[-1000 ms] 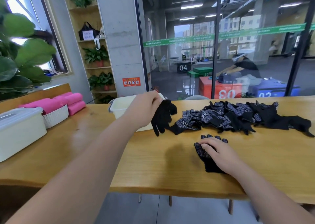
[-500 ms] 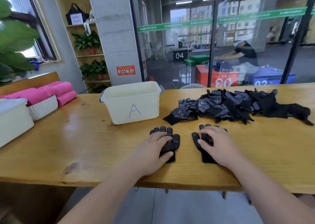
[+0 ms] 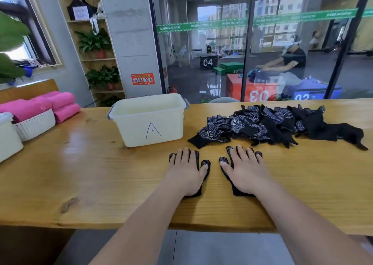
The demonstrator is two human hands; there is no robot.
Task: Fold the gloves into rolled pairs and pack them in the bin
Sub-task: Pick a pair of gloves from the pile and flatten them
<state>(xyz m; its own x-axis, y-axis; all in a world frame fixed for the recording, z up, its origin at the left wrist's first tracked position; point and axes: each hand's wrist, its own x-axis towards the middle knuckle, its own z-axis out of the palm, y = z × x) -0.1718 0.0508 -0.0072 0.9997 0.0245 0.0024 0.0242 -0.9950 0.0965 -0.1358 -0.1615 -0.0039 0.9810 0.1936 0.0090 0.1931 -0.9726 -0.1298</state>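
Pressing flat, not gripping: left hand (image 3: pixel 186 174) spread on left glove (image 3: pixel 205 162), right hand (image 3: pixel 245 174) spread on right glove (image 3: pixel 229 152), fingers straight, nothing pinched. Working on table (image 3: pixel 80 174), near front edge. Behind right hand, pile (image 3: pixel 272 123) of more black dotted gloves, tangled, unsorted. Behind left hand, bin (image 3: pixel 131 127) marked A, upright, no rolls seen inside, floor of it hidden. Both gloves side by side, apart, fingers pointing away, cuffs toward body, mostly covered by palms. Handling, as a guess: light, limp knit, no stiffness, dots likely grabby on wood, so lift rather than drag. Best to stack one on the other, pinch at fingertip end, roll toward cuff; likely to spring open unless cuff turned over roll. Early in task, by the look
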